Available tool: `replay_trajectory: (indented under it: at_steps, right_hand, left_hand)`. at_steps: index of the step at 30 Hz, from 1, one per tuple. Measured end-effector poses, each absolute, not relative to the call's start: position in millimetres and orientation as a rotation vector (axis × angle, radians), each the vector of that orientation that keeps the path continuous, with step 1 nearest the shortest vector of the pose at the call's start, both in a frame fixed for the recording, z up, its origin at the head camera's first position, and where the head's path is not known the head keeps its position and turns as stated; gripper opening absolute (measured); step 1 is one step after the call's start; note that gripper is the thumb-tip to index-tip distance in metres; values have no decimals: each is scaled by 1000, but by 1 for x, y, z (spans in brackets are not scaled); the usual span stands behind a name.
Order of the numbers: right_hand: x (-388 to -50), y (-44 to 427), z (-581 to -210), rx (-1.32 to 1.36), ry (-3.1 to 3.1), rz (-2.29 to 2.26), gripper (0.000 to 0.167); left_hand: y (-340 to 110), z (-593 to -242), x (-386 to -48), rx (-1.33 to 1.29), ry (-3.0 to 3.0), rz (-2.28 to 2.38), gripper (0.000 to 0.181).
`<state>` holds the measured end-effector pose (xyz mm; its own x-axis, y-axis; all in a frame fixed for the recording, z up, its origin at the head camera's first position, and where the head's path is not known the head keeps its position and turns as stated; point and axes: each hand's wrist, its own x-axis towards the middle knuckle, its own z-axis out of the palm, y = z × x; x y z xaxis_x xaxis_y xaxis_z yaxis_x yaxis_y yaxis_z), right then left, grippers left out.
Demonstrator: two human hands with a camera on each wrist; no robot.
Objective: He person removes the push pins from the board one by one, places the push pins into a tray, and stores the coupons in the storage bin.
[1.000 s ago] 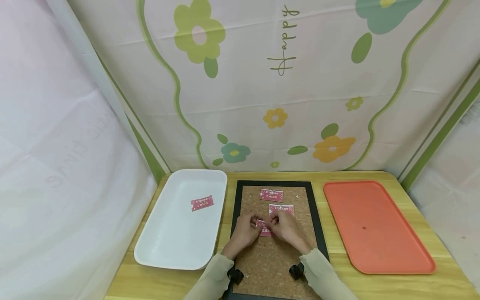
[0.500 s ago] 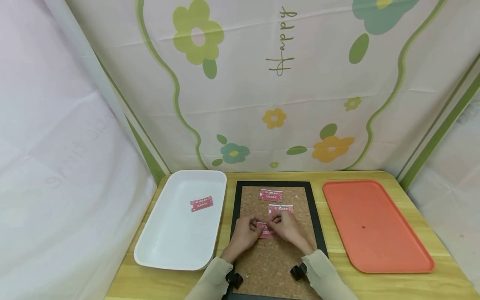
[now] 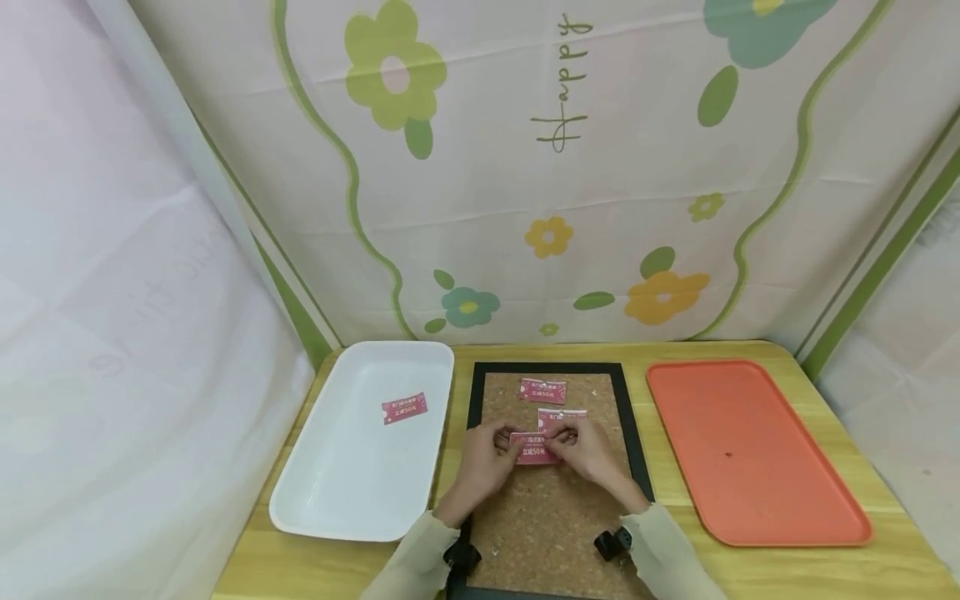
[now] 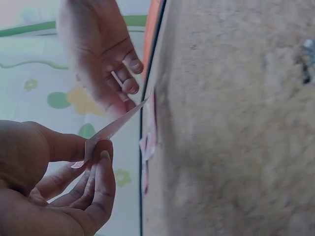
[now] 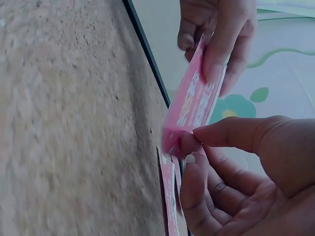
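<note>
A pink paper coupon (image 3: 529, 452) with white print is held between both hands, low over the cork board (image 3: 547, 525). My left hand (image 3: 483, 462) pinches its left end between thumb and fingers. At its upper right, my right hand (image 3: 588, 454) pinches the edge with thumb and index finger. In the right wrist view the coupon (image 5: 192, 101) stands tilted, lifted off the cork. Two similar coupons are on the board: an upper coupon (image 3: 543, 391), and a middle coupon (image 3: 561, 419) partly hidden behind the right hand. Small shiny dots show at their top edges.
Left of the board is a white tray (image 3: 352, 500) with one more pink coupon (image 3: 404, 408) inside. A flat orange tray (image 3: 757, 467) lies to the right. Several small metallic bits dot the cork. A flowered curtain (image 3: 480, 192) rises behind the wooden table (image 3: 255, 550).
The held coupon has risen slightly, and more of its print now shows between the hands. My right hand has shifted a little to the right; both hands keep hold of the coupon.
</note>
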<state>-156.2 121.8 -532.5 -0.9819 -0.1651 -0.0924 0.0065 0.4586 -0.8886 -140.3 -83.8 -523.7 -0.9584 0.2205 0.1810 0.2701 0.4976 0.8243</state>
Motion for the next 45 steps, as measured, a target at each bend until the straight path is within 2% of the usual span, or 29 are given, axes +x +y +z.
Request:
replay_trajectory:
  at_steps: [9, 21, 32, 45]
  right_hand:
    - [-159, 141, -533, -106, 2651, -1432, 5]
    - [-161, 181, -534, -69, 2748, -1373, 11]
    - [-154, 213, -541, -64, 2767, -1378, 12]
    - [-137, 258, -547, 70, 2760, -1381, 14]
  left_hand:
    - [-97, -490, -143, -364, -2609, -1567, 11]
    - [-143, -462, -165, -296, -2616, -1507, 12]
    - [-189, -451, -181, -135, -2700, -1445, 13]
    - [-234, -453, -200, 130, -2845, -1419, 24]
